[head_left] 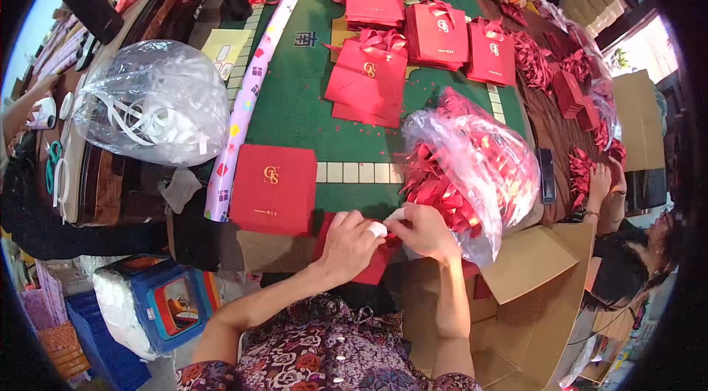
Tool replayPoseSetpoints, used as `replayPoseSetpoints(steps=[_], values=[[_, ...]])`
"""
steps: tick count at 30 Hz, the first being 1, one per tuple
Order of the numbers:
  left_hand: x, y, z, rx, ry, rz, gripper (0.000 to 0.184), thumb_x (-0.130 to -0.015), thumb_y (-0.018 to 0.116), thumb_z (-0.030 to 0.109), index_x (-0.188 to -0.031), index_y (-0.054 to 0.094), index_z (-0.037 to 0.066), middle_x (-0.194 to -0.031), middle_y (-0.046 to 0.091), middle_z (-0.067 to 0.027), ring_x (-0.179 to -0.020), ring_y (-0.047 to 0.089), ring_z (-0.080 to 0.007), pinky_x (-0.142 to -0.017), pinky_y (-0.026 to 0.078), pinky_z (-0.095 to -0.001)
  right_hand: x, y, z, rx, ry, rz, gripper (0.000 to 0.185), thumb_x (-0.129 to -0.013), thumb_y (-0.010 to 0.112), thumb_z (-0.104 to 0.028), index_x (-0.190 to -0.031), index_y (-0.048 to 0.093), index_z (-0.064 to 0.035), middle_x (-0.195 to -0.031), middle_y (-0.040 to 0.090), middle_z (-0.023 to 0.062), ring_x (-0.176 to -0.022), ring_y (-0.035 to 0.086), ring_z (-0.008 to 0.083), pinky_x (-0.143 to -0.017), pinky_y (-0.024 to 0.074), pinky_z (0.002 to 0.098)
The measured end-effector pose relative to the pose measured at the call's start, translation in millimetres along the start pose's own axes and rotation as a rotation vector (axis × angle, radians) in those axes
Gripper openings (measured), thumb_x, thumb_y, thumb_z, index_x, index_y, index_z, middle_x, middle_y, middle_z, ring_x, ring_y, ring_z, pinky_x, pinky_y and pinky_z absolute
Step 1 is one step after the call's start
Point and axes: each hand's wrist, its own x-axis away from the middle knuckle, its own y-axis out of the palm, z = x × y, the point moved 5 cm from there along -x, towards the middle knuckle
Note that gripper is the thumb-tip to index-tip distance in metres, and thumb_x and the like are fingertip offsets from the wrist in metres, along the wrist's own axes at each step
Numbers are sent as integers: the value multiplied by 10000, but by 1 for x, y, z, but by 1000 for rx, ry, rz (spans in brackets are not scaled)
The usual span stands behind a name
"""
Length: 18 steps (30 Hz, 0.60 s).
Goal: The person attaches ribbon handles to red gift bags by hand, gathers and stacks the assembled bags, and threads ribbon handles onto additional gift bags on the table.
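At the table's front edge, a red paper bag (376, 267) lies under my two hands. My left hand (349, 245) is closed at the bag's upper edge, with white wrapping on a finger. Close beside it, my right hand (422, 232) is pinched at the same edge, also with white on a fingertip; the small part between the fingers is hidden. Left of my hands sits a stack of red bags (273, 188) with a gold logo. A clear plastic bag of red ribbons (472, 177) lies just beyond my right hand.
Stacks of ribboned red bags (374, 0) stand on the green table mat (295, 96). A patterned roll (247, 103) and a plastic bag of white ribbons (155, 107) lie left. An open cardboard box (523, 317) is at front right. Other people's hands work at the right side.
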Motion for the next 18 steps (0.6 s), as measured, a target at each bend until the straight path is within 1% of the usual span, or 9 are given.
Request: replayPoseSetpoints(steps=[3, 5, 6, 8, 10, 12, 14, 16, 18], values=[[0, -3, 9, -103, 115, 10, 165, -772, 740, 181, -831, 648, 57, -783, 631, -52, -783, 531, -239, -737, 409, -397, -6, 6, 10, 46, -1, -83, 256, -833, 734, -272, -891, 727, -22, -758, 627, 180, -710, 648, 304, -644, 483, 414], [1, -3, 8, -127, 154, 7, 170, -767, 744, 181, -831, 650, 54, -780, 629, -48, -782, 531, -239, -738, 410, -395, -10, 13, 17, -277, 8, -194, 229, -846, 739, -209, -860, 711, 17, -747, 666, 115, -673, 624, 173, -620, 474, 352], [1, -4, 9, -149, 187, 3, 176, -762, 748, 182, -832, 652, 52, -777, 626, -45, -782, 532, -239, -739, 411, -394, -11, 12, 17, -276, 7, -190, 229, -846, 739, -209, -860, 711, 17, -747, 666, 115, -673, 624, 173, -620, 474, 352], [-4, -8, 7, -134, 180, 22, 179, -765, 756, 194, -831, 652, 64, -767, 618, -39, -778, 533, -237, -739, 410, -393, -14, 15, 11, -612, -9, -235, 193, -848, 742, -154, -829, 700, 33, -723, 654, 11, -684, 561, 62, -589, 442, 278], [-6, -15, 8, -117, 171, 39, 183, -768, 764, 206, -831, 652, 75, -756, 611, -34, -774, 534, -235, -740, 408, -393, -15, 21, 17, -671, 64, -239, 173, -845, 741, -143, -827, 705, 26, -720, 638, -21, -677, 544, 47, -584, 429, 259], [-8, -19, 6, 35, 83, -31, 200, -770, 786, 242, -822, 648, 107, -754, 611, -26, -768, 537, -229, -744, 402, -387, -20, 28, 22, -728, 139, -248, 153, -842, 740, -132, -825, 709, 18, -716, 622, -54, -671, 527, 31, -580, 416, 240], [-3, -14, 5, 71, 30, -54, 213, -768, 803, 263, -825, 648, 128, -754, 617, -27, -771, 542, -226, -750, 396, -380, -28, 18, 26, -677, 103, 143, 137, -837, 749, -133, -820, 718, 0, -696, 601, -63, -639, 497, 25, -576, 400, 226], [-6, -18, 7, 94, -16, -67, 213, -762, 806, 248, -835, 648, 126, -760, 624, -33, -765, 546, -231, -751, 396, -379, -30, 6, 15, -650, 147, 198, 121, -871, 732, -114, -851, 711, 3, -730, 612, -46, -660, 500, 30, -585, 404, 218], [-9, -22, 5, 127, -12, -33, 219, -767, 798, 244, -862, 647, 118, -760, 629, -39, -770, 554, -243, -745, 395, -386, -31, -3, 18, -509, 91, 422, 152, -876, 744, -144, -864, 708, 4, -730, 603, -61, -663, 482, 18, -581, 398, 209]])
